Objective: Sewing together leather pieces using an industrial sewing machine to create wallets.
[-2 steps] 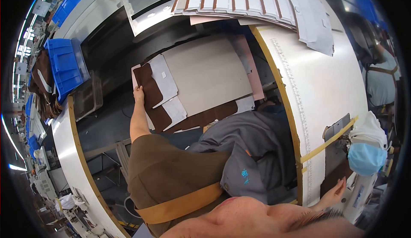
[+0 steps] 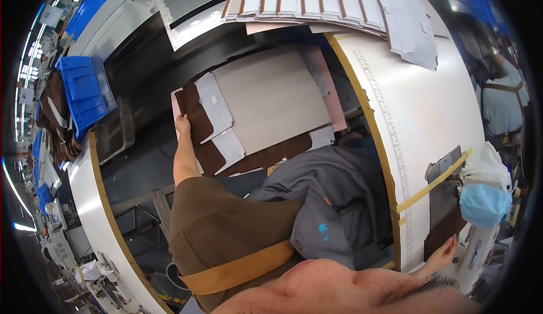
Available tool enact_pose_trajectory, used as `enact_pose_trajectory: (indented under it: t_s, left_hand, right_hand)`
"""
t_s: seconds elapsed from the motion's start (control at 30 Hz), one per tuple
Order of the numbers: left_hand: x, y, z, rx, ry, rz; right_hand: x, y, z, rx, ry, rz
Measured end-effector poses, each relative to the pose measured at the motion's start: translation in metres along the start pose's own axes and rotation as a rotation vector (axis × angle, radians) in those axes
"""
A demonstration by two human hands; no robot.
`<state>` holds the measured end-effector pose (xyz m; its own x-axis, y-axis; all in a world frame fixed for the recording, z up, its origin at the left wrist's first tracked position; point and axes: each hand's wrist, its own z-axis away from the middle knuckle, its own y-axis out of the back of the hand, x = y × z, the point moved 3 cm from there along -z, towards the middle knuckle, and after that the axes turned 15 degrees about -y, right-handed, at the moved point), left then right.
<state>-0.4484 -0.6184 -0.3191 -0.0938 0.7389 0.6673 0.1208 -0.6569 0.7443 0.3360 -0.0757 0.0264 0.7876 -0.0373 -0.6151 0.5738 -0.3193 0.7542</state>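
Observation:
My left hand [image 2: 182,124] is closed on the left edge of a brown fabric piece [image 2: 195,113], its fingers pinching the rim. That piece, with a white backing piece [image 2: 215,99] beside it, overlaps a large grey board [image 2: 274,96]. More brown fabric and pink sheets [image 2: 337,123] stick out around the board. At the right, my right hand [image 2: 441,256] rests by the sewing machine [image 2: 474,257], fingers stretched out and nothing visible in them. Its fingertips are beside a dark brown fabric piece [image 2: 443,232] on the white table; the thumb is hidden.
Layered white-and-brown pieces [image 2: 311,0] lie on the far end of the white table [image 2: 435,110], which has a yellow-edged side and a ruler strip. A blue bin [image 2: 85,93] stands left. A light blue mask [image 2: 485,206] hangs on the machine. Another person [image 2: 503,105] sits far right.
The brown fabric by my right hand shows farther up the table, away from me. The whole view has shifted slightly. My left hand keeps its hold.

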Motion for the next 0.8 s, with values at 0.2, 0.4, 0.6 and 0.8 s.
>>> enact_pose_trajectory:
  t_s: [0.2, 0.4, 0.6, 0.8]
  left_hand:
    - [0.071, 0.043, -0.012, 0.735, -0.094, -0.237]
    - [0.447, 0.048, 0.060, 0.252, -1.058, 0.832]
    - [0.668, -0.106, 0.147, -1.081, -0.275, 1.053]
    - [0.729, -0.171, 0.180, -0.830, -0.679, 0.468]
  right_hand:
    - [0.037, -0.030, -0.024, -0.061, 0.139, 0.135]
    - [0.017, -0.014, -0.020, -0.339, -0.071, 0.346]
    - [-0.102, -0.019, 0.046, -0.504, 0.436, 0.116]
    - [-0.118, -0.054, 0.107, -0.747, 0.480, 0.109]
